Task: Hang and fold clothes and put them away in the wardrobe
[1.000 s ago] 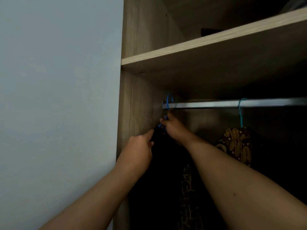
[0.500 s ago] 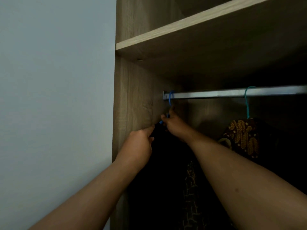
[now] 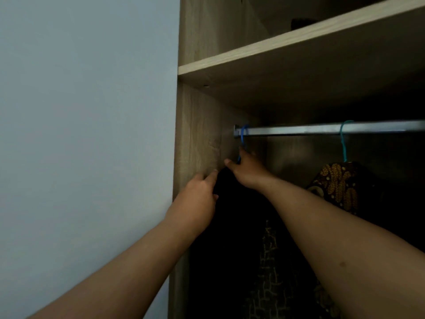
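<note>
Head view: both hands up at the silver metal rail [image 3: 322, 130], far left end.
Right hand [image 3: 247, 170] pinches the blue wire hanger [image 3: 243, 140] hooked there; left hand [image 3: 195, 203], at seven o'clock, grips the black garment [image 3: 230, 238] hanging beneath.

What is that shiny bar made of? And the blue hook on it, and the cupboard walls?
The bar looks like metal: silvery, with a smooth sheen. The blue hook is thin and glossy, probably plastic or coated wire; I cannot tell which. The cupboard wall looks like pale wood-grain board, matte, perhaps laminate.
</note>
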